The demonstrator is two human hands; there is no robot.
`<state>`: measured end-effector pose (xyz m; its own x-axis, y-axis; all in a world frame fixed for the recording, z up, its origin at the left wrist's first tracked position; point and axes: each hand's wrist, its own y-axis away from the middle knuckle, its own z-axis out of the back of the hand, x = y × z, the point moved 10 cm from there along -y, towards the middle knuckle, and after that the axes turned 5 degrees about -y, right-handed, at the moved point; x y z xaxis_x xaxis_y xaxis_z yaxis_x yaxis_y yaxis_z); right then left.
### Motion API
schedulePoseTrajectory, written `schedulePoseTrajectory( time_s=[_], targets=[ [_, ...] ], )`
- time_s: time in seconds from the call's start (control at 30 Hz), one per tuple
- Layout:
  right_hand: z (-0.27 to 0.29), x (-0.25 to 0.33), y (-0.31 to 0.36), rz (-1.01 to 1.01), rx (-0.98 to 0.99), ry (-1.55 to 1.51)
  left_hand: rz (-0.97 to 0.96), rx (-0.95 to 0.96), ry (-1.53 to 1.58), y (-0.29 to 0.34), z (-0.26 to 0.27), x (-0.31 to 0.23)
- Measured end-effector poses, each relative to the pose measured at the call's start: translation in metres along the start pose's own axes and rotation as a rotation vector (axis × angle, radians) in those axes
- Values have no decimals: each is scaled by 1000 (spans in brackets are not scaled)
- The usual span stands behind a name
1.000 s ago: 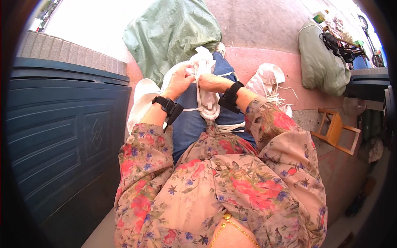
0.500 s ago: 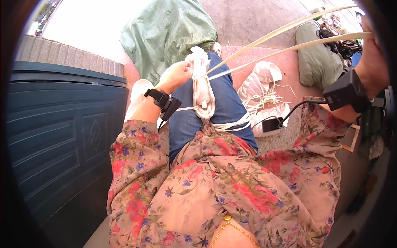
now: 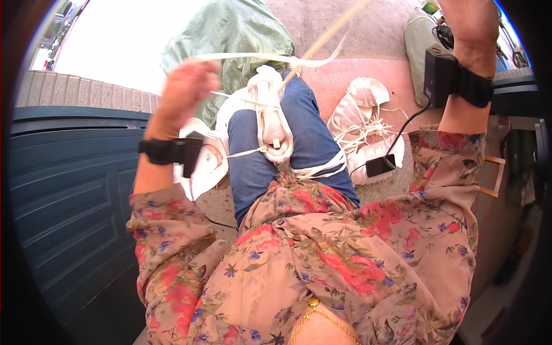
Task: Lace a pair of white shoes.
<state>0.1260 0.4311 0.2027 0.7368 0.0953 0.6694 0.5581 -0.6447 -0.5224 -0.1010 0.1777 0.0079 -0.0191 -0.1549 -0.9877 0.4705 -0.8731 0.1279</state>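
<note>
A white lace-up shoe (image 3: 273, 123) lies on my lap between my thighs, toe pointing away and opening toward me. My left hand (image 3: 187, 86), slightly blurred, is raised to the left of the shoe and closed on a pale shoelace (image 3: 247, 56), whose loose end trails to the right. A second lace strand (image 3: 330, 33) runs taut from the shoe up past the top edge. My right hand (image 3: 474, 20) is high at the upper right, its fingers cut off by the frame, so what it holds is hidden.
White shoes with tangled laces (image 3: 359, 109) lie right of my legs; another white shoe (image 3: 207, 158) is on the left. Loose cord (image 3: 322, 172) lies around my right thigh. Green sacks (image 3: 230, 34) stand ahead, a dark blue panelled door (image 3: 69, 195) at left.
My left hand has moved from the shoe out to the left, drawing a lace strand with it. My right hand has risen toward the top edge. The shoe stays on my lap.
</note>
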Motion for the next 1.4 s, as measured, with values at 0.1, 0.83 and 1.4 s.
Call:
schedulePoseTrajectory(
  time_s=[0.1,0.83,1.4],
  targets=[
    [183,-7,31,-154,-854,-75,31,-303,544,21,165,9],
    [68,-314,254,-760,112,919,377,-79,-286,33,-43,176],
    [53,-313,246,-710,201,1091,175,-177,-839,26,-44,153]
  ],
)
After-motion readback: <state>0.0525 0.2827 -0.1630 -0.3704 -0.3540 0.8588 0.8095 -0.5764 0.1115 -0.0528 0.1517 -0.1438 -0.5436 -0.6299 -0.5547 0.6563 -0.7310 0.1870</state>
